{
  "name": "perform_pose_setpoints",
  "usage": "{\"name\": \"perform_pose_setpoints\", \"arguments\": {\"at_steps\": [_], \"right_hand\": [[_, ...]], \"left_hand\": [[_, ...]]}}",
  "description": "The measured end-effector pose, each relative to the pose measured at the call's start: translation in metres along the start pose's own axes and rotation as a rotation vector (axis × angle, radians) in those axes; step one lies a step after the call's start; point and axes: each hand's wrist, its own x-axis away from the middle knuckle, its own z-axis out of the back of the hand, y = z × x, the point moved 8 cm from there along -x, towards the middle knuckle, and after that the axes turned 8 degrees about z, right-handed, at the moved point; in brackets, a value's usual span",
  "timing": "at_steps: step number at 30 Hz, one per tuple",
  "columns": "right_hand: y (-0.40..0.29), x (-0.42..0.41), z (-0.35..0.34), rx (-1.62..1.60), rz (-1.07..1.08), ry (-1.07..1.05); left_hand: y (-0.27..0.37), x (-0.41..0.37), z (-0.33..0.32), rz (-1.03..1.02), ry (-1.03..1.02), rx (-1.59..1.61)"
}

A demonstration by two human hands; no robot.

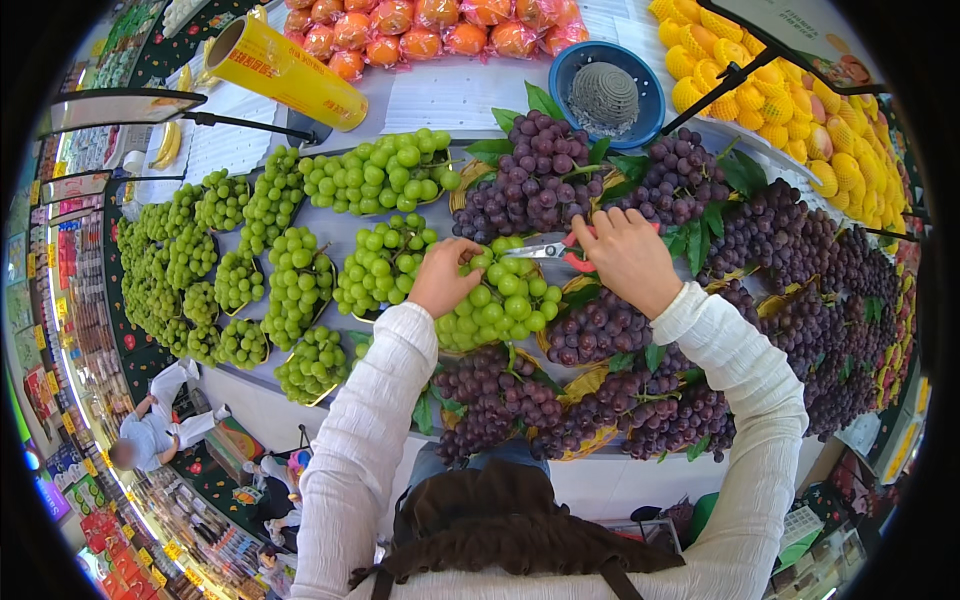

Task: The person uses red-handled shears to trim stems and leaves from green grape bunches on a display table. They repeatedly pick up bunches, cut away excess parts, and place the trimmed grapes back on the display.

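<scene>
My right hand [628, 253] holds a pair of scissors with red handles [575, 251], their metal blades pointing left. The blade tips lie over a bunch of green grapes [499, 300] in front of me. At the upper left of this bunch, my left hand [448, 274] has its thumb and fingers on a grape or stem; the exact grip is partly hidden. Bunches of purple grapes [540, 176] in woven baskets lie beyond my hands and to the right. More green grapes [386, 262] sit just left of my left hand.
A blue basin [559, 90] with a grey mound stands at the back. Beside wrapped oranges [442, 26] is a yellow film roll [289, 75]. Netted mangoes [780, 112] fill the back right. Sign stands on black arms [720, 90] reach over the display. A person [161, 431] is at left.
</scene>
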Motion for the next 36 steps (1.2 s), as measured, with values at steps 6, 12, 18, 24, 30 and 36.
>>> {"name": "perform_pose_setpoints", "arguments": {"at_steps": [6,12,18,24,30,36], "right_hand": [[-0.010,-0.022,-0.002,0.134,0.182,0.074],[-0.011,-0.034,0.003,0.162,0.285,0.131],[-0.014,-0.042,-0.003,0.168,0.369,0.161],[-0.011,-0.048,-0.012,0.113,0.376,0.083],[-0.001,-0.043,-0.008,0.029,0.231,0.012],[0.014,0.021,0.043,-0.253,-0.152,0.259]], "left_hand": [[0.010,0.007,0.005,-0.054,0.068,-0.019],[0.008,0.001,0.007,-0.045,-0.006,0.116],[0.007,-0.003,0.008,-0.068,-0.014,0.168],[0.003,-0.005,0.006,-0.059,-0.010,0.194],[-0.012,-0.003,0.017,0.095,-0.001,0.541],[-0.024,0.063,0.052,0.249,0.028,0.981]]}}
